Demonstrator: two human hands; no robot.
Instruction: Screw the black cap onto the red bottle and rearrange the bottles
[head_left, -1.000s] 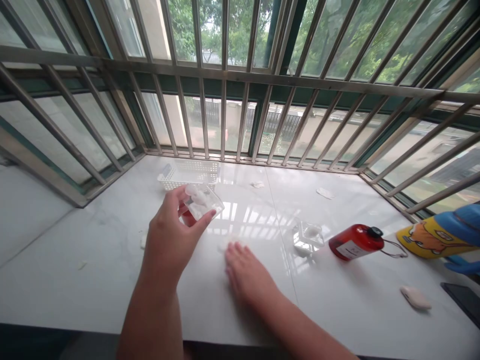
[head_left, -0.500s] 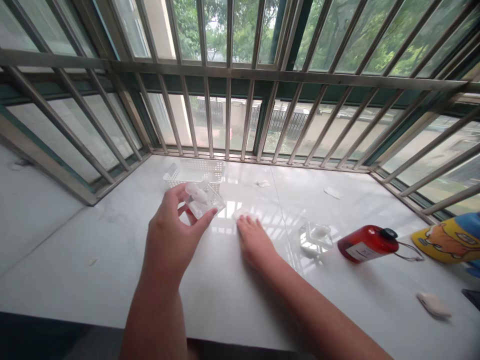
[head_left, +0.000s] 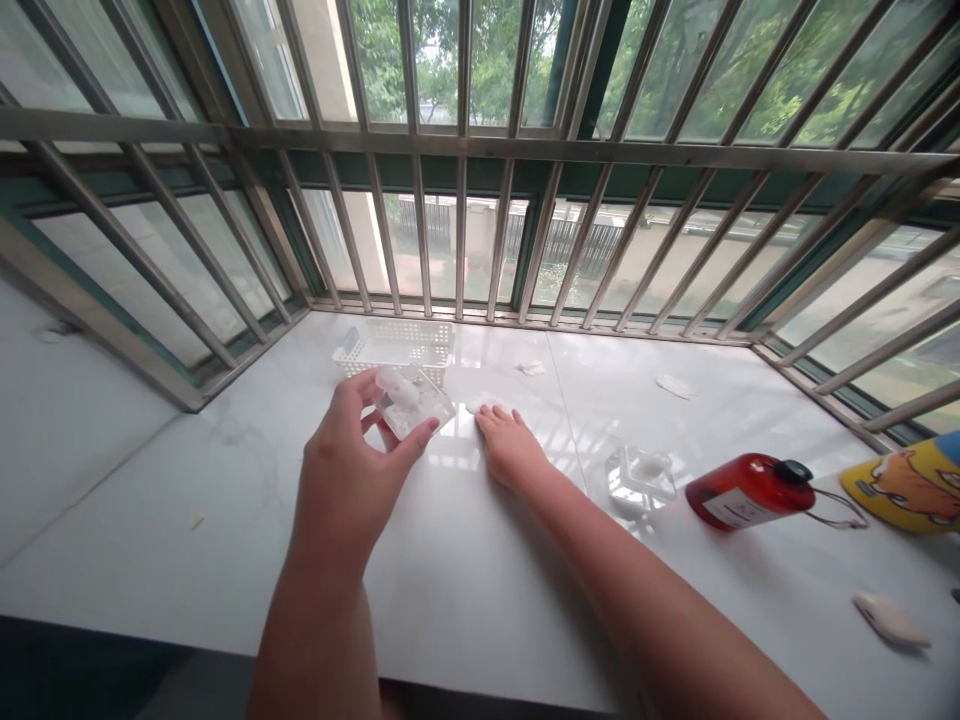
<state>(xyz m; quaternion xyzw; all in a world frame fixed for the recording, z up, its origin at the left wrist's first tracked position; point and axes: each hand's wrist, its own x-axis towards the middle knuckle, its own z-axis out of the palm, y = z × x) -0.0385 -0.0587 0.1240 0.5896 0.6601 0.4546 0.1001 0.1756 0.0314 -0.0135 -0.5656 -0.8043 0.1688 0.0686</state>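
My left hand (head_left: 349, 460) is raised above the white counter (head_left: 450, 600), its fingers gripping a small clear plastic box (head_left: 412, 402). Pale white lumps lie inside that box, and their exact kind is hard to tell. Flat on the counter rests my right hand (head_left: 508, 447), holding nothing. Its fingertips sit against or just beside a white scrap (head_left: 480, 405), possibly tissue or cotton.
Behind my left hand stands a white perforated plastic basket (head_left: 397, 345). To the right are a second clear box (head_left: 639, 478), a red bottle (head_left: 746, 490) lying down, a yellow printed container (head_left: 907, 490) and white scraps. Steel window bars (head_left: 457, 220) border the far edge.
My right hand has slid forward across the counter to the white scrap. My left hand still grips the box. The counter items sit further right in view as my head turns.
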